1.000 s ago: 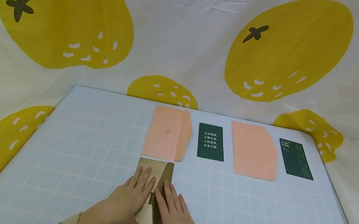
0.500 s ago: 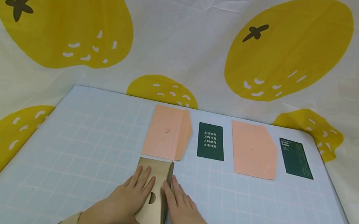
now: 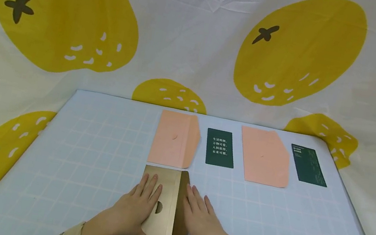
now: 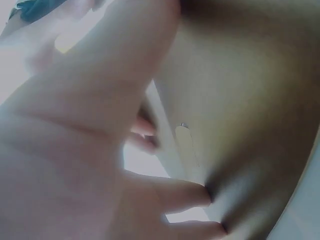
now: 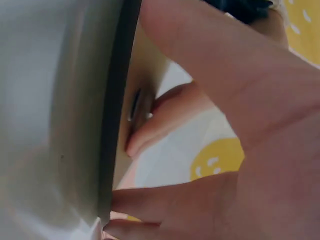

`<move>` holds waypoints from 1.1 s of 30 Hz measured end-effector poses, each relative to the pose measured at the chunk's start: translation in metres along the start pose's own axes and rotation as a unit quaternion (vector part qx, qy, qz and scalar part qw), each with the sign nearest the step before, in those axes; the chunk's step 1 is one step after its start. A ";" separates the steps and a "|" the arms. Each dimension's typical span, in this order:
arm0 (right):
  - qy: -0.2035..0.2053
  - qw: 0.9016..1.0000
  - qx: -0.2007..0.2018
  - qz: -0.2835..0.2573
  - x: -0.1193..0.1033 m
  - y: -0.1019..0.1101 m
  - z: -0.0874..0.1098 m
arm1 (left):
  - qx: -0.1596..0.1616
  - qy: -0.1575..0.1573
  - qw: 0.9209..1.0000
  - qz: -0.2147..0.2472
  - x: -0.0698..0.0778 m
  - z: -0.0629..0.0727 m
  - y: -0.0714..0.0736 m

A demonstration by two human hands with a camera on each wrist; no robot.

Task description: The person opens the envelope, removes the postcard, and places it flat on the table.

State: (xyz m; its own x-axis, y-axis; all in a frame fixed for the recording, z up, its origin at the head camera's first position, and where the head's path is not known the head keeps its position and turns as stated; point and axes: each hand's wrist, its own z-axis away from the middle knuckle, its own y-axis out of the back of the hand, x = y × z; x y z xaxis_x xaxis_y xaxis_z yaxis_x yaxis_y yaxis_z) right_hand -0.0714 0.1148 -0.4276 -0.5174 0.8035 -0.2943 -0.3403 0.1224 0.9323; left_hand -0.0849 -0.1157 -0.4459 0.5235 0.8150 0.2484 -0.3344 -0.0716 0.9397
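A gold-brown paper envelope (image 3: 161, 234) lies at the front middle of the table, with a small half-round notch (image 3: 159, 208) in its front. Its darker flap (image 3: 181, 206) is unfolded outward along the right side. Flat on the envelope's body rests my left hand (image 3: 133, 211), fingers straight and spread. My right hand (image 3: 204, 229) touches the flap's outer edge with extended fingers and thumb. In the left wrist view the left fingertips press on the envelope's face (image 4: 235, 85). The right wrist view has the right fingertips (image 5: 130, 200) against the flap's edge.
Behind the gold envelope lies a peach envelope (image 3: 169, 148), then a dark green card (image 3: 219, 154) with white writing. Farther right are a second peach envelope (image 3: 263, 166) and another green card (image 3: 309, 168). A white cloth with yellow fruit shapes (image 3: 302, 49) hangs behind the table (image 3: 103, 148).
The flap has swung from folded over the envelope's front to lying out on the right. My right hand has moved rightward with it; the left hand has stayed in place.
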 end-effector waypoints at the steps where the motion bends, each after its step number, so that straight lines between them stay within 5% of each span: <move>1: 0.001 1.000 -0.004 0.007 0.000 -0.001 0.000 | 0.002 -0.001 1.000 0.001 0.000 0.000 0.000; 24: 0.027 0.999 -0.004 0.041 0.010 -0.012 -0.011 | -0.001 -0.005 1.000 0.031 -0.005 -0.003 -0.001; 33: 0.046 0.997 0.012 0.065 0.018 -0.015 -0.011 | -0.017 0.000 1.000 0.002 0.000 -0.006 -0.002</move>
State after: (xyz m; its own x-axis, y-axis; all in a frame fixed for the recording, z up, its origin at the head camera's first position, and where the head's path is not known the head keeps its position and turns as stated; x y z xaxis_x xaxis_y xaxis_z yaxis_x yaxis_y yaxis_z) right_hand -0.0842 0.1207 -0.4495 -0.6265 0.7564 -0.1881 -0.2473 0.0360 0.9683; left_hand -0.0890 -0.1122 -0.4497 0.5218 0.8150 0.2521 -0.3634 -0.0550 0.9300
